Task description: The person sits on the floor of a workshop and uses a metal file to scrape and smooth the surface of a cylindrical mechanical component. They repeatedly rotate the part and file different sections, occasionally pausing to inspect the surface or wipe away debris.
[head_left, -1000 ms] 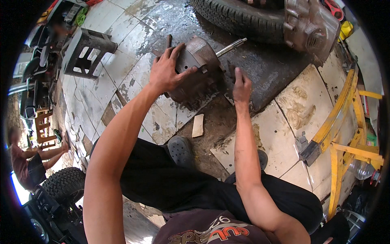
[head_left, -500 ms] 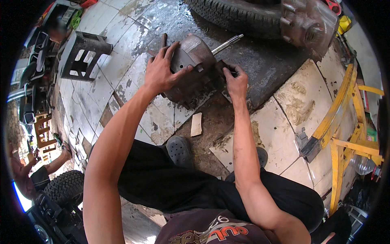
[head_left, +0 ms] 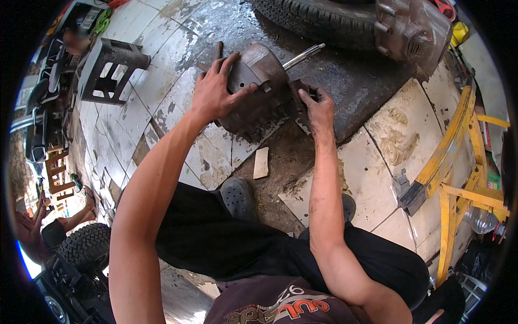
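Observation:
A greasy brown-grey metal gearbox (head_left: 264, 65) stands on the floor in front of me, a splined shaft (head_left: 305, 55) jutting from its upper right. My left hand (head_left: 218, 92) grips its upper left side, with the fingers over the edge and the thumb across the flat face near a small hole. Close to its right side, my right hand (head_left: 319, 105) pinches a thin dark flat piece (head_left: 298, 93) between thumb and fingers. Whether that piece touches the housing I cannot tell. Shadow hides the gearbox's underside.
Beyond lie a tyre (head_left: 318, 24) and another brown metal housing (head_left: 413, 32). A dark plastic stool (head_left: 113, 70) stands at left, a yellow metal stand (head_left: 448, 146) at right. A pale scrap (head_left: 261, 163) lies near my shoe (head_left: 237, 198). Another person (head_left: 32, 232) sits far left.
My right hand has shifted slightly right, away from the gearbox, and more of the dark flat piece shows. The left hand keeps its place on the gearbox.

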{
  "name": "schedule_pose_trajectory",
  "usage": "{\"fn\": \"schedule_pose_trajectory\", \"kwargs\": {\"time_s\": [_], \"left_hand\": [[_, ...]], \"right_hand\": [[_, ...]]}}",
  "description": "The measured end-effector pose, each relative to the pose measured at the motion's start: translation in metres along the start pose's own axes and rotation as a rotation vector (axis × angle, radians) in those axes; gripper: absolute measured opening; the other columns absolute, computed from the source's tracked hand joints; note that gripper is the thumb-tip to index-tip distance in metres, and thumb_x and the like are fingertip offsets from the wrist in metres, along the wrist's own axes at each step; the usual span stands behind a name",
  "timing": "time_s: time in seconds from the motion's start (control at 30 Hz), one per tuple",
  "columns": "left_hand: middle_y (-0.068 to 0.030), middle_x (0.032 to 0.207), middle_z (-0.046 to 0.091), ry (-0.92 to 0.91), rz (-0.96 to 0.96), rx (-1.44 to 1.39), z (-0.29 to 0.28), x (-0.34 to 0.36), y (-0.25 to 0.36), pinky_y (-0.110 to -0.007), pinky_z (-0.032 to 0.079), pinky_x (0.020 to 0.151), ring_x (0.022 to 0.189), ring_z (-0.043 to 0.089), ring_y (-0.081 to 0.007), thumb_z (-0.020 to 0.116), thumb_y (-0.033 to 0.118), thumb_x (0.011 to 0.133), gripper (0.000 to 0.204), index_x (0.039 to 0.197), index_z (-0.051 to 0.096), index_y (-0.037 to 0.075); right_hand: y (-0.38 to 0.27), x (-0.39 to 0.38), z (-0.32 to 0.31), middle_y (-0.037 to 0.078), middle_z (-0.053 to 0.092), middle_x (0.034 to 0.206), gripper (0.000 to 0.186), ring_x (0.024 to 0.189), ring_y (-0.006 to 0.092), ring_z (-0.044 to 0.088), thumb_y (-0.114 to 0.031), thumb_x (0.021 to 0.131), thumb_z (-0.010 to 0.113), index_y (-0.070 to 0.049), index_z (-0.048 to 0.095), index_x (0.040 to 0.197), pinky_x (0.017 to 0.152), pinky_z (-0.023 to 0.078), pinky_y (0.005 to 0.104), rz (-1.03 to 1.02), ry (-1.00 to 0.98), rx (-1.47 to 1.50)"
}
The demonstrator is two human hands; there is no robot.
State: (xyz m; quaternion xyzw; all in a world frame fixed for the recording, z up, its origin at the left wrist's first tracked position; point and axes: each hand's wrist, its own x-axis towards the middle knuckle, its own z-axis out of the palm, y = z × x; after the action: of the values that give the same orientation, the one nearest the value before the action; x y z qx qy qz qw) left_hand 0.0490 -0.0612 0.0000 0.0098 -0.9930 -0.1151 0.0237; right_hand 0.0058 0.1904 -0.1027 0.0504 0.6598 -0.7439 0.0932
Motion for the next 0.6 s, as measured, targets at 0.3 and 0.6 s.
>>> {"fn": "schedule_pose_trajectory", "kwargs": {"time_s": [0.3,0.6], "left_hand": [[-0.0196,0.137,0.051,0.004,0.005,-0.003,0.000,0.001,0.000,-0.050,0.039,0.102,0.121,0.055,-0.0396,0.060,0.073,0.083,0.094,0.154,0.033,0.017],[-0.0196,0.138,0.050,-0.005,-0.009,-0.009,-0.001,0.000,0.001,-0.050,0.040,0.102,0.122,0.054,-0.0406,0.061,0.073,0.083,0.094,0.153,0.034,0.016]], "right_hand": [[-0.012,-0.001,0.010,0.012,0.075,0.090,0.021,0.083,0.0175,0.068,-0.017,0.089,0.075,0.001,0.073,0.100,0.078,0.052,0.0324,-0.053,0.082,-0.270],[-0.038,-0.008,0.023,0.012,0.072,0.074,0.030,0.066,0.0215,0.068,-0.026,0.086,0.078,0.002,0.072,0.095,0.064,0.052,0.0363,0.248,0.097,-0.323]]}}
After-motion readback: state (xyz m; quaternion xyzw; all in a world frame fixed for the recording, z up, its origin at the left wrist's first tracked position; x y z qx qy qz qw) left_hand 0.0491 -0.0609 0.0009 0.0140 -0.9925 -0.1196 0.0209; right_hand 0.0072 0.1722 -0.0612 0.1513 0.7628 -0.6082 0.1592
